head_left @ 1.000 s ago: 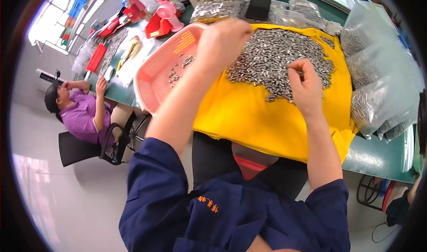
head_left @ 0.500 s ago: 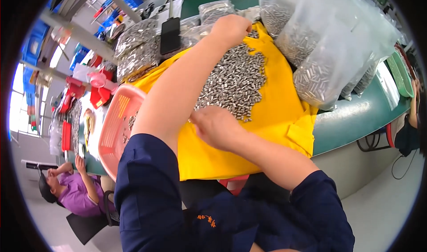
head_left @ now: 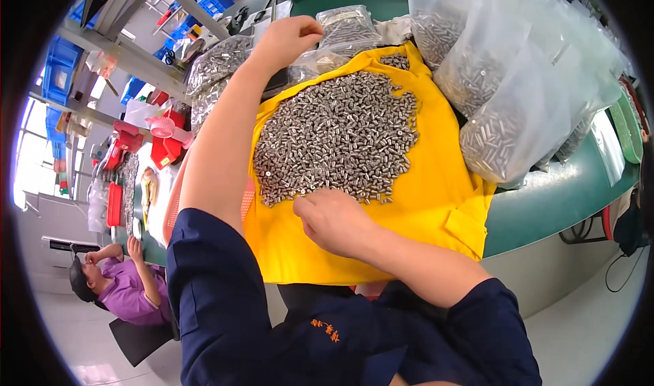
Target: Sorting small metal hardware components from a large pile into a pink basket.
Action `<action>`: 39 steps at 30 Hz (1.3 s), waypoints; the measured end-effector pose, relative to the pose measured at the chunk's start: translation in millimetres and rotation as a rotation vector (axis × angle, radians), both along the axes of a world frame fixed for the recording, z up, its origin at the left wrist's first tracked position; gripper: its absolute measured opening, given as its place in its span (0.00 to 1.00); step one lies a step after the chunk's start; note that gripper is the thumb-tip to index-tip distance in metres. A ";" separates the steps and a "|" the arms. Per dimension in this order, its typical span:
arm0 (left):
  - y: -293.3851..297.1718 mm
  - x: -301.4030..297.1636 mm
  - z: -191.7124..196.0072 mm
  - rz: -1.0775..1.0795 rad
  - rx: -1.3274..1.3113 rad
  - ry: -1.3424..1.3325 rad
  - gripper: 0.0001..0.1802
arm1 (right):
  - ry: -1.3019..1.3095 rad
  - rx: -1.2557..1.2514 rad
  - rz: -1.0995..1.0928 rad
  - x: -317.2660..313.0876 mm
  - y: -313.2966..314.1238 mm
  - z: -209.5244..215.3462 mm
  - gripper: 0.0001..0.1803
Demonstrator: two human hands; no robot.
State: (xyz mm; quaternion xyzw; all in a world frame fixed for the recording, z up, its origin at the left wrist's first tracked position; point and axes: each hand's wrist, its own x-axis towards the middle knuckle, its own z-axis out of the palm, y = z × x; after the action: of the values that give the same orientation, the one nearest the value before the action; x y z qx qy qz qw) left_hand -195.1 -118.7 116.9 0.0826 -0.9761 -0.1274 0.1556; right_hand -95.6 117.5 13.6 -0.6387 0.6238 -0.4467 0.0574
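Observation:
A broad heap of small metal cylinders [head_left: 340, 137] lies spread on a yellow cloth [head_left: 436, 154]. At its near edge rests my right hand [head_left: 334, 219], fingers curled under and closed around the nearest pieces. What it pinches, if anything, is hidden. My left hand [head_left: 289, 42] is raised beyond the far left edge of the cloth, above the bagged parts, with its fingers bent together. I cannot make out whether a piece is in it. A small separate cluster of cylinders [head_left: 395, 61] sits at the cloth's far corner.
Large clear bags of metal parts [head_left: 494, 137] stand on the right. Flat bags of parts [head_left: 347, 28] lie at the back. A pink basket [head_left: 176, 205] is partly behind my left forearm. A green tray [head_left: 625, 124] stands far right. A person in purple [head_left: 133, 294] sits at left.
My left hand has moved left and toward the back, off the far end of the heap. The forearm now covers most of the phone and basket. My right hand stays at the near edge.

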 end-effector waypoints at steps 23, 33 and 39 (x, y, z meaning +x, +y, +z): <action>-26.0 21.9 -30.1 0.145 -0.392 -0.089 0.12 | 0.034 0.111 0.026 6.7 -3.1 -1.1 0.06; 115.6 179.7 -36.2 0.284 0.346 0.173 0.09 | -0.368 -0.053 -0.349 -46.2 -8.0 0.8 0.06; 109.1 227.2 -115.8 0.285 0.235 0.135 0.08 | -0.346 -0.024 -0.259 -33.5 -12.5 -6.8 0.06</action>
State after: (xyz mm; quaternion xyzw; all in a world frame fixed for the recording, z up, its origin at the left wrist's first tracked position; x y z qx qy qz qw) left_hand 32.1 -9.6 1.0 0.2289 -0.9202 -0.2224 0.2267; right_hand -129.1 105.0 6.8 -0.4676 0.6761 -0.5609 0.0981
